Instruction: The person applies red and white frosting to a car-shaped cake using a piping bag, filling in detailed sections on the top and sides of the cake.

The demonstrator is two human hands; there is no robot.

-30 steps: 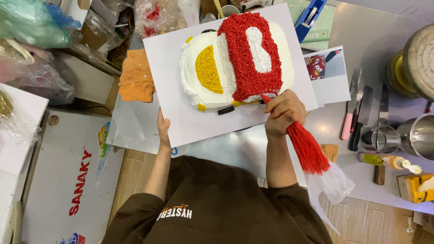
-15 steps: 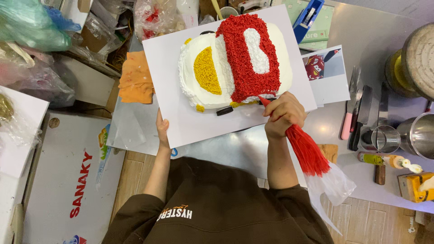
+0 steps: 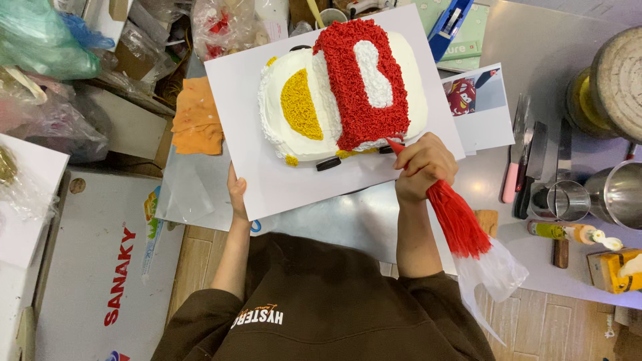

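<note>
1. Right hand (image 3: 425,167) clamped on red piping bag (image 3: 458,219); nozzle touches cake (image 3: 341,83) at its near right edge.
2. Bag's long axis runs from the nozzle back toward the person's right.
3. Left hand (image 3: 237,195) grips board (image 3: 267,180) at its near left edge.

We see our own body from above: a dark brown sweatshirt (image 3: 321,301) of soft, thick cloth, with pale lettering and a thin orange flourish printed across its middle. Its sleeves are pushed up past the elbows, bunching in folds, so both forearms are bare. Our left hand (image 3: 237,195) and right hand (image 3: 422,167) wear no gloves, rings or watch.
</note>
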